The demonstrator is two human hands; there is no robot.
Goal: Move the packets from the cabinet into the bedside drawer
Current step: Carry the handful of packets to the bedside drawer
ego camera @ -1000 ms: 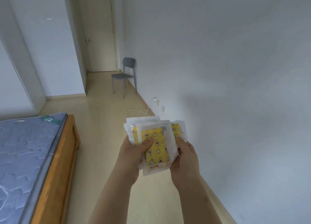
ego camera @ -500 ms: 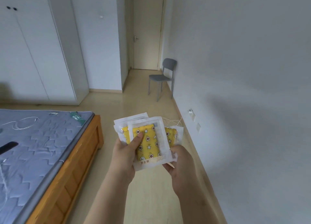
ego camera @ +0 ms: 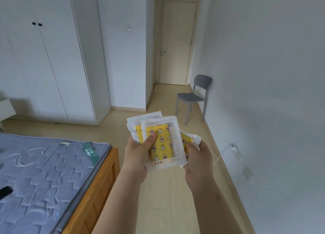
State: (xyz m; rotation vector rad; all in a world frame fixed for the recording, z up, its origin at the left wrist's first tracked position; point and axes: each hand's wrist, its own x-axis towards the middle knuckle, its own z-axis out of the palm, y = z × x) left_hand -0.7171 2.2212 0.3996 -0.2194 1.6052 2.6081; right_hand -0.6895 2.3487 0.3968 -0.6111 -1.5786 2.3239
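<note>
Packets [ego camera: 162, 142] (clear sleeves, yellow printed inserts) are held as a fanned stack in both hands, in mid-air to the right of the bed [ego camera: 44, 172], over the wooden floor [ego camera: 163, 198]. At least three packets are seen; the exact count cannot be told.

The left hand [ego camera: 139, 152] is wrapped round the stack's left side. Its thumb is pressed on the front packet's yellow face and its fingers are hidden behind. The right hand [ego camera: 197, 156] is closed on the stack's lower right edge, with the fingers curled under. The rear packets are fanned out above and to the right of the front one.

The bed is seen as a grey-blue quilted mattress on an orange wood frame. A white cable [ego camera: 29, 156] is looped on the mattress, and a dark object [ego camera: 5, 192] is cut off at the mattress's left edge.

Beyond the bed, a white wardrobe [ego camera: 52, 66] is seen with its doors closed. Further past the bed, a closed door [ego camera: 177, 41] is seen at the end of a passage. A grey chair [ego camera: 195, 96] is set against the wall, well apart from the bed. A wall socket [ego camera: 233, 146] with a white cord is seen across the floor from the bed.
</note>
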